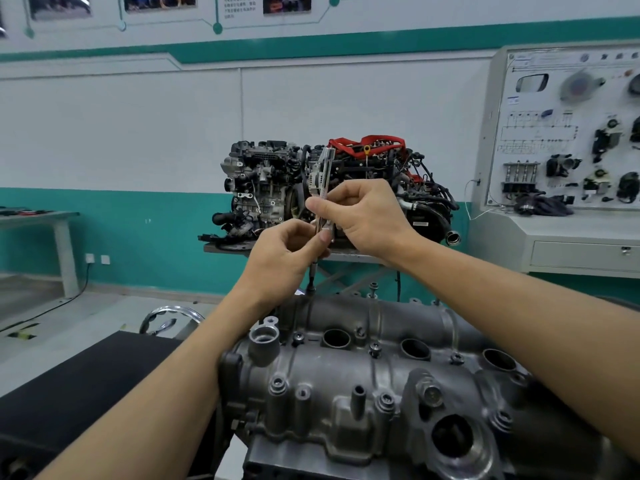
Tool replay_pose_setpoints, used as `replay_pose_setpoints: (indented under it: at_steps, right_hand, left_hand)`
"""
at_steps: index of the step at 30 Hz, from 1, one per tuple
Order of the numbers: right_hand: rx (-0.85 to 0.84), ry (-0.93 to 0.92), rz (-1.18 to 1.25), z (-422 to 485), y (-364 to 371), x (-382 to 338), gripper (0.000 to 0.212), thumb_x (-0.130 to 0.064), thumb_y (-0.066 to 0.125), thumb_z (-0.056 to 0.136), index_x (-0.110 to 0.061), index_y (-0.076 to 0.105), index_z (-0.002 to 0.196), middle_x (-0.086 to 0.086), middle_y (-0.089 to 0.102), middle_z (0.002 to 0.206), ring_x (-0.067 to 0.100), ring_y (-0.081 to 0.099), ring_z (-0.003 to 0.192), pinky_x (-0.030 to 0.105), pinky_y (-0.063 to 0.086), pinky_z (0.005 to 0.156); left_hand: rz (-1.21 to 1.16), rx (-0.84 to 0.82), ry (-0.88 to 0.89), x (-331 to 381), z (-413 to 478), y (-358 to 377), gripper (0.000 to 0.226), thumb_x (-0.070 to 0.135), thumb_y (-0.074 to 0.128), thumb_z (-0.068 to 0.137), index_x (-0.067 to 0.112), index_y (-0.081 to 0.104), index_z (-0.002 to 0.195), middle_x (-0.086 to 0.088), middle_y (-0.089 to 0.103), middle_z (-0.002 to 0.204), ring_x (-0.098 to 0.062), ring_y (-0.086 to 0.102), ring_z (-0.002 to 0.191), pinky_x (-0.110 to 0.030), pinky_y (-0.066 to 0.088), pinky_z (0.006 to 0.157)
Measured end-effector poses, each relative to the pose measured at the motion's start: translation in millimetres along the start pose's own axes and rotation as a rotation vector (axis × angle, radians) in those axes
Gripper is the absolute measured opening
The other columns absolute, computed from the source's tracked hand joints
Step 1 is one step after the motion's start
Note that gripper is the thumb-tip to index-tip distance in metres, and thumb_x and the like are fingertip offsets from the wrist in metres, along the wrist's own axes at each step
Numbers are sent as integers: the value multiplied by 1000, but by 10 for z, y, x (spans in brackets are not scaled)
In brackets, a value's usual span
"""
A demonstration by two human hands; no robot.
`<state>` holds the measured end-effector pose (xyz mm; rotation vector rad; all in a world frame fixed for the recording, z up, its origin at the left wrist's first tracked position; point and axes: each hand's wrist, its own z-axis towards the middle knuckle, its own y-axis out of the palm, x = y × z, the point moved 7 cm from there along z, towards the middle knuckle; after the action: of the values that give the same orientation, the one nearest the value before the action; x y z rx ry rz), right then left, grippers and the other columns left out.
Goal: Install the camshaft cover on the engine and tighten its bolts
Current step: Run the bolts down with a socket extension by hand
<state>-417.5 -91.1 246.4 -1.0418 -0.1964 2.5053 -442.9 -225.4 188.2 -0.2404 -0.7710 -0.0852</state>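
Head view: behind my hands I see two display engines (270,188) on a stand, with a training panel (561,133) off to the right. The cover (381,327) sits on the engine below both hands, bolts (375,348) along it. My right hand (367,216) grips the tool (325,174) by its handle. My left hand (284,251) pinches its shaft, which reaches down to the cover's far edge.

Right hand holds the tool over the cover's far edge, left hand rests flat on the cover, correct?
Not quite: the left hand is off the camshaft cover; it pinches the tool too, just below the right hand. The head view shows it.
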Motion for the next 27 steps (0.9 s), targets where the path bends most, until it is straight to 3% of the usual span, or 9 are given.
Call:
replay_pose_setpoints:
  at_steps: [3, 6, 10, 13, 15, 19, 22, 27]
  right_hand:
    - [-70, 25, 38, -7, 30, -9, 30, -27, 72, 90, -3, 71, 109, 2, 76, 91, 0, 64, 65, 14, 49, 62]
    - [-190, 27, 21, -38, 140, -36, 30, -19, 51, 103, 5, 66, 111, 4, 75, 101, -3, 58, 62, 8, 44, 52]
    - [-202, 22, 20, -101, 198, -73, 24, -12, 49, 103, 3, 68, 102, 15, 74, 98, -1, 56, 54, 19, 51, 53]
    - [-127, -26, -25, -88, 170, -118, 25, -11, 57, 100, 6, 72, 89, 15, 75, 83, 13, 64, 61, 36, 58, 59]
    - [-79, -47, -40, -80, 157, -134, 25, -10, 62, 96, 6, 74, 81, 12, 74, 73, 18, 66, 60, 33, 58, 58]
    - [-5, -76, -98, -61, 158, -155, 23, -13, 69, 91, 1, 75, 74, 9, 74, 68, 29, 72, 64, 37, 60, 58]
    - [65, -104, -151, -43, 144, -186, 23, -16, 75, 87, -5, 75, 67, 4, 72, 62, 22, 71, 59, 34, 59, 58]
    - [129, -119, -199, -33, 137, -188, 27, -22, 79, 82, -7, 73, 60, 9, 69, 57, 30, 68, 58, 43, 56, 58]
  left_hand:
    - [18, 37, -4, -34, 8, -39, 21, 21, 67, 93, 1, 67, 86, -3, 75, 74, -6, 69, 67, -18, 54, 67]
    - [19, 16, 6, -45, 18, -41, 20, 18, 62, 97, 2, 67, 88, 0, 75, 73, -6, 70, 70, -16, 52, 68]
    - [-3, -38, 17, -52, 11, -8, 19, 17, 57, 100, 13, 72, 88, 0, 76, 85, -10, 72, 90, -17, 52, 74]
    - [-12, -59, -5, -64, 12, 10, 24, 18, 55, 101, 12, 74, 87, -3, 77, 90, -4, 68, 107, -20, 53, 79]
    - [-18, -59, -20, -66, 12, 15, 24, 19, 57, 100, 6, 75, 91, -5, 78, 87, 1, 69, 100, -23, 55, 81]
    - [-36, -38, -41, -66, -9, 10, 21, 23, 67, 93, 3, 73, 93, -10, 77, 79, -20, 74, 75, -36, 59, 77]
    - [-29, -11, -67, -79, -12, -12, 22, 25, 70, 92, 3, 72, 91, -12, 76, 78, -29, 75, 73, -43, 60, 72]
    - [-48, -11, -117, -109, -12, -10, 24, 28, 65, 96, 9, 71, 84, -11, 74, 74, -29, 74, 67, -37, 59, 64]
